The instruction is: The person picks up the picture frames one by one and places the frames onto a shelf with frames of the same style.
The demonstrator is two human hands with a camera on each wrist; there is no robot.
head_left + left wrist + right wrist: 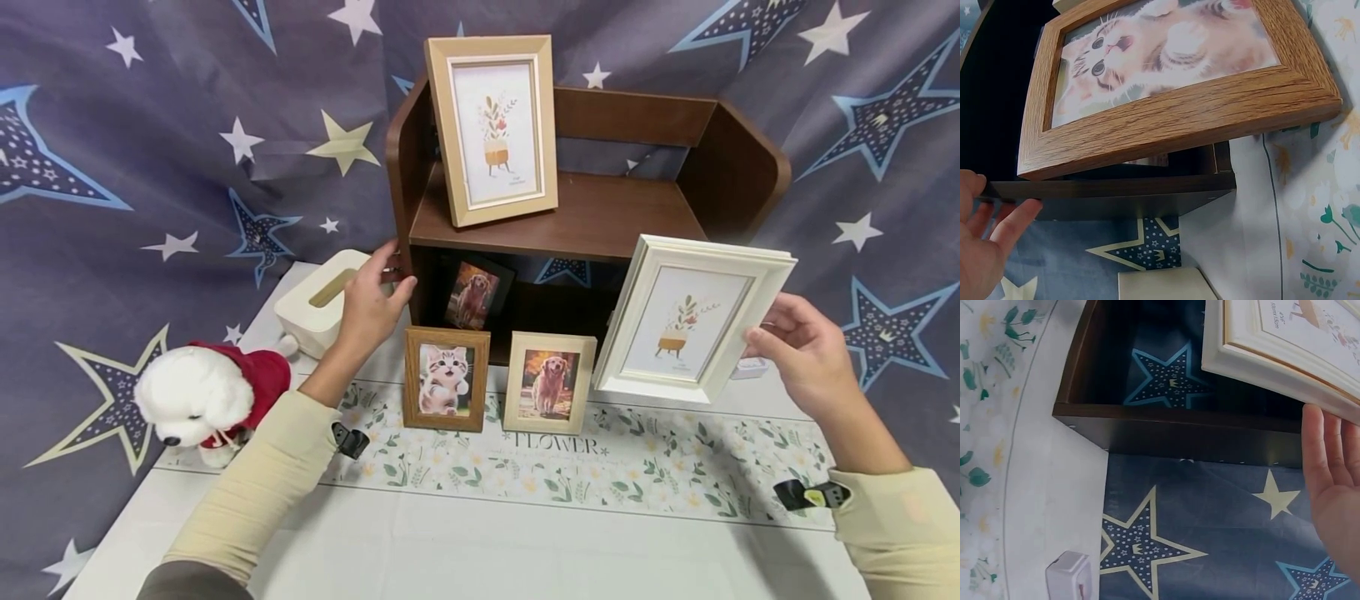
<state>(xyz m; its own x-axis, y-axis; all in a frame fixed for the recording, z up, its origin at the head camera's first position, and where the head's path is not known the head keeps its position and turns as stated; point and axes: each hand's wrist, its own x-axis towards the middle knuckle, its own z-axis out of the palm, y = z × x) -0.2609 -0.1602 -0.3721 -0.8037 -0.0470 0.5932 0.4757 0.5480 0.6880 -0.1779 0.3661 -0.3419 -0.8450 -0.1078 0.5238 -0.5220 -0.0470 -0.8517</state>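
Note:
My left hand (372, 293) grips the front edge of the left side panel of a dark brown wooden shelf (750, 158), thumb on one face and fingers on the other, as the left wrist view (991, 234) shows. With my right hand (812, 354) I hold a white picture frame (712, 387) by its right edge, tilted, in front of the shelf's right side. It contains a potted-plant print. A beige picture frame (542, 125) with a similar print leans on the upper shelf at the left. In the lower compartment stands a dark frame (501, 293) with a dog photo.
A brown frame with a kitten photo (444, 379) and a cream frame with a dog photo (550, 383) stand before the shelf on a floral runner (480, 471). At left are a white tissue box (307, 312) and a plush dog (202, 392); a small pale box (1069, 575) lies right.

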